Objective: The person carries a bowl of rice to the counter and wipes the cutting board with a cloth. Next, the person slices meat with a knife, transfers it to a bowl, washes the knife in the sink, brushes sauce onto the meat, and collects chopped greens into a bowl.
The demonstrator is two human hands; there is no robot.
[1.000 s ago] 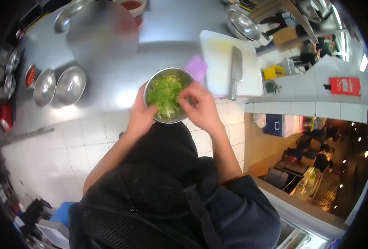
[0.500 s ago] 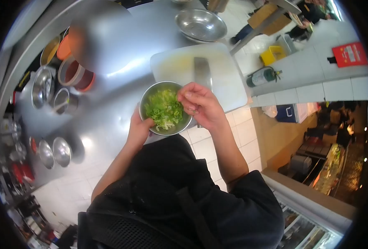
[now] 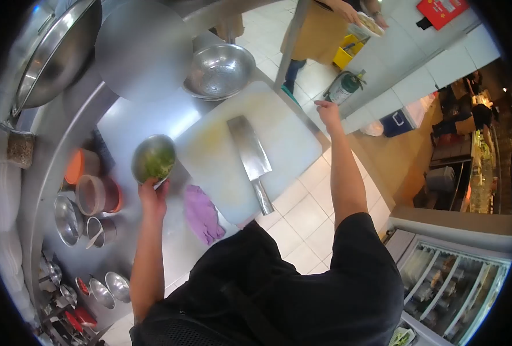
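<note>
My left hand (image 3: pixel 152 196) grips the lower rim of a small steel bowl (image 3: pixel 141 151), out over the metal counter to the left of the cutting board. Chopped green onions (image 3: pixel 158 163) lie inside, a little blurred. My right hand (image 3: pixel 328 113) is stretched forward past the board's right edge, its index finger extended and nothing visible in it. Between my arms, a cleaver (image 3: pixel 247 147) lies on the white cutting board (image 3: pixel 290 130), its handle toward me. A crumpled purple cloth (image 3: pixel 201 214) rests beside the board's left edge.
A large steel bowl (image 3: pixel 218 75) stands behind the board. Along the left are a tub of red sauce (image 3: pixel 93 195), a steel pot with a spoon (image 3: pixel 101 230) and small bowls (image 3: pixel 117 286). Beyond the counter, a person's hands hold a plate (image 3: pixel 370 24) near a fire extinguisher (image 3: pixel 344 86).
My left hand has carried the bowl left, away from my body. My right hand has left the bowl and reached out to the right. The view has turned, showing the whole cleaver and the cloth.
</note>
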